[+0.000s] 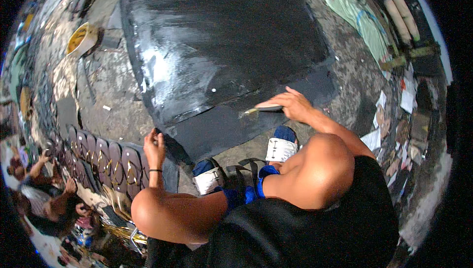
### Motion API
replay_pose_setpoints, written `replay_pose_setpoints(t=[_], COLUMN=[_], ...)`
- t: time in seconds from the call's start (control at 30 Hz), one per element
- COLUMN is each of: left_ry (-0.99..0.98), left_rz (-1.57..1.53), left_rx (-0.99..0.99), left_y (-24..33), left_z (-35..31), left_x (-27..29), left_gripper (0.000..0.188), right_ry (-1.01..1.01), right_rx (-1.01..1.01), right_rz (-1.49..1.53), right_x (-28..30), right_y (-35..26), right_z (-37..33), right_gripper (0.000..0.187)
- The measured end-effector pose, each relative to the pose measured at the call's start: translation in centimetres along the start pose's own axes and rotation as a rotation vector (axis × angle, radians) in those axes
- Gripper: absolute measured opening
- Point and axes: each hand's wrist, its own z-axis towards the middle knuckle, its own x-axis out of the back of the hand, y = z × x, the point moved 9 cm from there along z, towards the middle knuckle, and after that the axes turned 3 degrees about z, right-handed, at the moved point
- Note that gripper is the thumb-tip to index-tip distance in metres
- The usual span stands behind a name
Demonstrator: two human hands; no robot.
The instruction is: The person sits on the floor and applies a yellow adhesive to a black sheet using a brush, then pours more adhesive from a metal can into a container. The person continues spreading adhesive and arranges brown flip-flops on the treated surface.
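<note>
A large black sheet lies on the floor ahead of me, its surface streaked with a wet, shiny coat. The strip nearest me looks matte. My right hand is closed around a flat brush-like tool with a pale yellowish tip, which rests on or just above the matte strip. Its handle is partly hidden by my fingers. My left hand is at the sheet's near left edge, fingers curled together against the dark border; whether they pinch it is unclear.
My feet, in white-strapped sandals, stand just before the sheet. Rows of dark sandals with yellow straps lie at left, near another person. A yellow-stained tub stands far left. Scraps and a pale green sack lie right.
</note>
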Motion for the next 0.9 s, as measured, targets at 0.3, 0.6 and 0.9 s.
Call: replay_pose_setpoints(t=[0.3, 0.6, 0.9], left_ry=[0.018, 0.056, -0.094], left_rz=[0.236, 0.215, -0.058], left_rx=[-0.081, 0.007, 0.102], left_y=[2.5, -1.2, -1.8], left_z=[-0.7, 0.6, 0.9], left_x=[-1.2, -0.9, -0.7], left_gripper=[0.045, 0.043, 0.043], right_ry=[0.465, 0.658, 0.792], right_rx=[-0.111, -0.375, -0.961], right_rz=[-0.354, 0.077, -0.155], right_x=[3.0, 9.1, 12.3], right_y=[4.0, 9.6, 24.8], right_z=[-9.7, -20.0, -19.6], right_gripper=[0.055, 0.034, 0.041])
